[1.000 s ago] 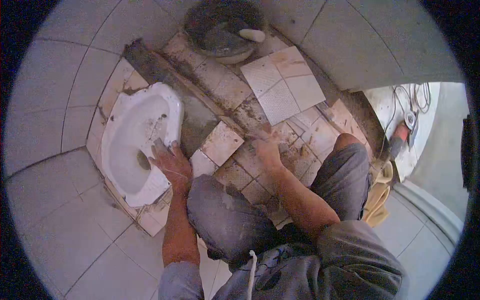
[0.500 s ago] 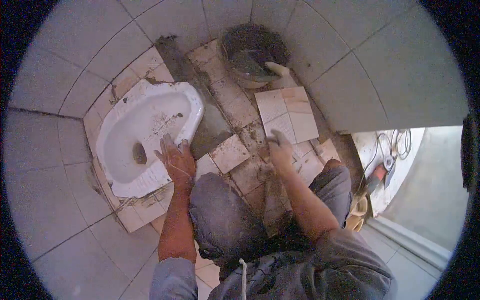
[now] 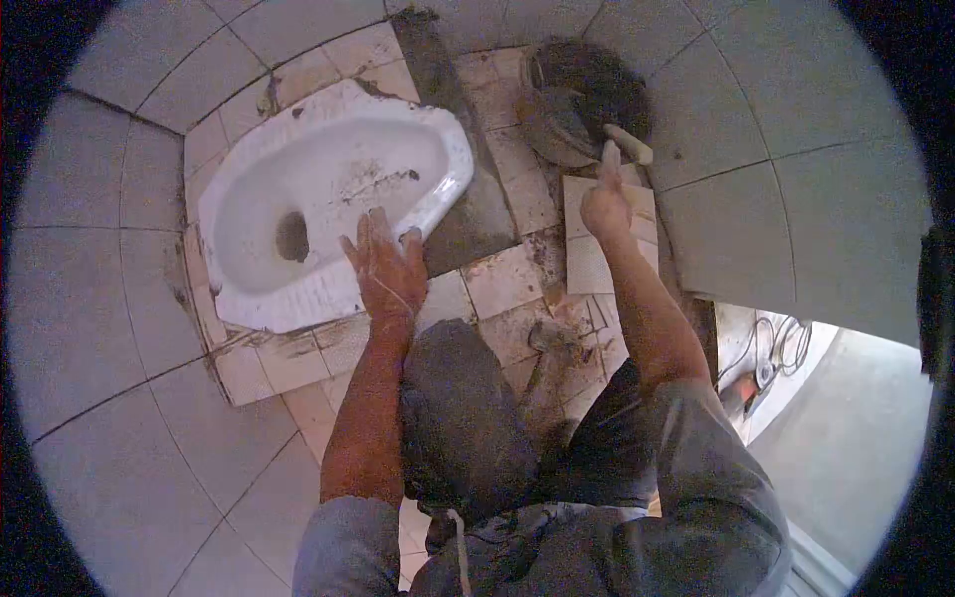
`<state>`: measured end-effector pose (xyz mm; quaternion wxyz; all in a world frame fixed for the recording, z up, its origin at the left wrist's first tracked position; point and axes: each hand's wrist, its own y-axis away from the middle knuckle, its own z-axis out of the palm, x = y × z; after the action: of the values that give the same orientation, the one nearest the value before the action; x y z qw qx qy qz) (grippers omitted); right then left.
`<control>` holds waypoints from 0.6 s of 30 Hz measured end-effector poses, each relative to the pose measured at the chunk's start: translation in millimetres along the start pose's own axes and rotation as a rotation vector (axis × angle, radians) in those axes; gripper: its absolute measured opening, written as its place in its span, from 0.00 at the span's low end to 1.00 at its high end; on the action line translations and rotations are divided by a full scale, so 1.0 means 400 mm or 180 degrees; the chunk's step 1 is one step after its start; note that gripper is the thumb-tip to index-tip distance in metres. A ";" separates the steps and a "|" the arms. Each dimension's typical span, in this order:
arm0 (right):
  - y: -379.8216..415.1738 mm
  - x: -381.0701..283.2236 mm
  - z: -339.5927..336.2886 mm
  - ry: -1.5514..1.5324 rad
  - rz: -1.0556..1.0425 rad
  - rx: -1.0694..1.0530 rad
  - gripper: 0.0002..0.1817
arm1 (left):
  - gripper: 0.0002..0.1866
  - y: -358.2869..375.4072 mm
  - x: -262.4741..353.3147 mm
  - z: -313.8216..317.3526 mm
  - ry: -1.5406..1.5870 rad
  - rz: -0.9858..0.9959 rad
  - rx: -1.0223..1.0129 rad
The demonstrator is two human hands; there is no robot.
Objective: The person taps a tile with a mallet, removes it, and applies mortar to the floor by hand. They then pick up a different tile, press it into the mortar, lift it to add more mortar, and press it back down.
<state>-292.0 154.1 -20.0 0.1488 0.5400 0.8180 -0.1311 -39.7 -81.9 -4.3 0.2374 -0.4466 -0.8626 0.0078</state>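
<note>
The white floor toilet (image 3: 328, 204) sits in place with some tiles (image 3: 502, 281) down beside it, the left hand (image 3: 390, 269) lies flat on its rim, and the right hand (image 3: 604, 204), empty and loosely open, reaches toward the mortar bucket (image 3: 587, 99) past it.

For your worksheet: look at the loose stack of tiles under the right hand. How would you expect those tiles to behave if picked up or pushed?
The tiles look flat, thin and rigid, so they would probably stay stiff, not flex. Being ceramic-looking, they are likely heavy for their thickness and could chip if dropped. The floor around them is gritty with mortar, so a push would probably scrape, not slide freely. The right hand is above them.
</note>
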 end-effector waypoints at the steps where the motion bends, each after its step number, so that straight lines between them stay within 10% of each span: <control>1: 0.017 0.016 0.028 0.0047 -0.0188 0.0261 0.44 | 0.32 0.000 -0.005 0.005 -0.0011 -0.0030 -0.0001; 8: 0.165 0.010 -0.002 0.0050 0.0725 -0.1141 0.43 | 0.32 -0.001 0.002 0.000 -0.0121 0.0005 0.0040; 18: 0.464 -0.005 -0.073 -0.0654 0.0765 -0.0835 0.34 | 0.30 0.001 -0.024 0.038 -0.0573 -0.0121 0.0014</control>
<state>-122.8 234.3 -2.3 0.3150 0.5935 0.7383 -0.0591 -40.9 -86.0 -21.7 0.1600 -0.4272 -0.8888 0.0452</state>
